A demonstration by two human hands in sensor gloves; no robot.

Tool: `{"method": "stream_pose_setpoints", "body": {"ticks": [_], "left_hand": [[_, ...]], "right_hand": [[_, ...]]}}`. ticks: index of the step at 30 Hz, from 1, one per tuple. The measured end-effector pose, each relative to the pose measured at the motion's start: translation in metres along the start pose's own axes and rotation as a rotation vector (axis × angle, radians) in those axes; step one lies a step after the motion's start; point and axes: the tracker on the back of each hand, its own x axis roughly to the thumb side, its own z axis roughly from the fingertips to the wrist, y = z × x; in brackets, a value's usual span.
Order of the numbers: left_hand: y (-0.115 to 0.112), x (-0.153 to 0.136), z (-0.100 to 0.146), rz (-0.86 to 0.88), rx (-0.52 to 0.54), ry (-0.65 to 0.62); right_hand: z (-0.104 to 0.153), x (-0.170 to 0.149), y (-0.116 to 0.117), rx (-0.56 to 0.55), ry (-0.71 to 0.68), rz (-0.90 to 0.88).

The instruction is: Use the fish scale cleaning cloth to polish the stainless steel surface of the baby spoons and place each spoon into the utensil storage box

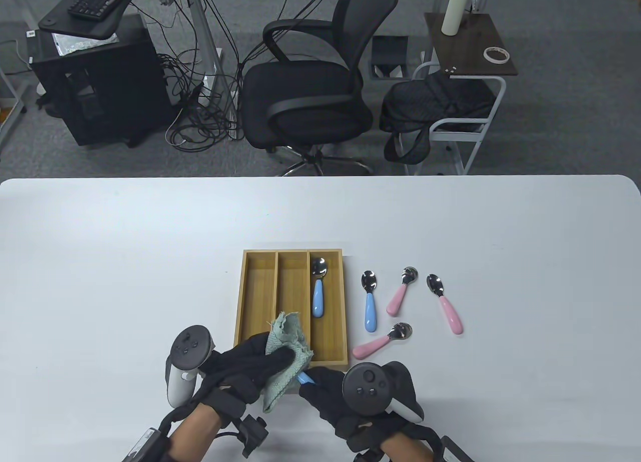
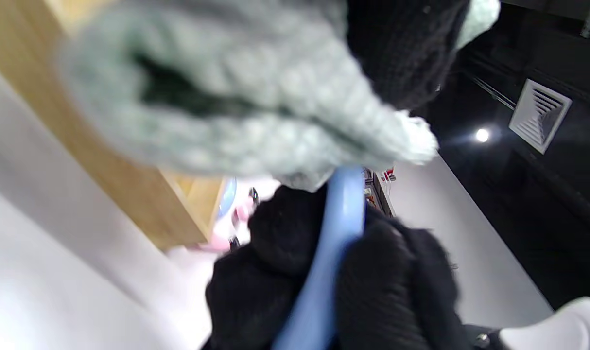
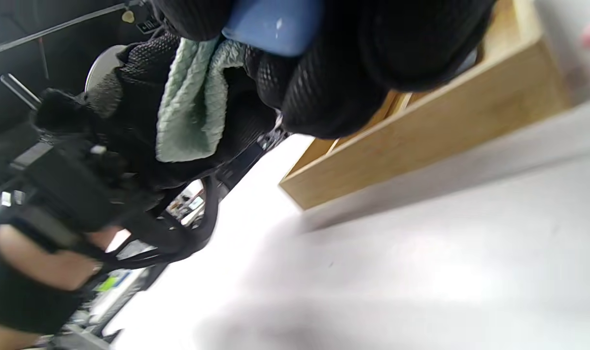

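**A:** Left hand [image 1: 250, 369] is bunched round the cloth [image 1: 286, 352], wrapped over the blue spoon [image 1: 304, 379]. Right hand [image 1: 350, 397] pinches its handle, just over the bench's near edge by the storage box [image 1: 241, 302].

**B:** Bowl's buried in the cloth, so a snag could yank it from that pinch. It'd drop off the near edge, or knock the box, probably.
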Motion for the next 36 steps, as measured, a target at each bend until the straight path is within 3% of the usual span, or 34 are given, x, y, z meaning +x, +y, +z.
{"method": "stream_pose_setpoints", "body": {"ticks": [4, 11, 13, 15, 18, 21, 25, 29, 36], "left_hand": [[0.001, 0.005, 0.001, -0.102, 0.023, -0.033], [0.007, 0.010, 0.004, -0.195, 0.082, -0.059], [0.014, 0.009, 0.005, -0.197, 0.136, -0.050], [0.034, 0.003, 0.008, -0.109, 0.258, -0.004], [0.067, -0.014, 0.011, 0.074, 0.316, 0.077], [0.088, -0.030, 0.013, 0.247, 0.360, 0.134], [0.093, -0.032, 0.013, 0.325, 0.352, 0.127], [0.086, -0.028, 0.010, 0.298, 0.315, 0.109], [0.083, -0.026, 0.011, 0.296, 0.301, 0.103]], "right_hand": [[-0.003, -0.001, 0.001, 0.106, -0.003, -0.022], [-0.001, 0.003, 0.001, 0.161, -0.038, -0.073], [-0.001, 0.003, 0.001, 0.178, -0.037, -0.068], [0.001, -0.001, 0.003, 0.218, -0.026, -0.058], [0.001, -0.006, -0.002, 0.150, 0.022, -0.061], [-0.002, -0.015, -0.016, -0.024, 0.154, -0.054], [-0.011, -0.030, -0.043, -0.171, 0.335, 0.064], [-0.034, -0.044, -0.062, -0.130, 0.473, 0.073], [-0.084, -0.048, -0.065, -0.021, 0.608, 0.117]]}}
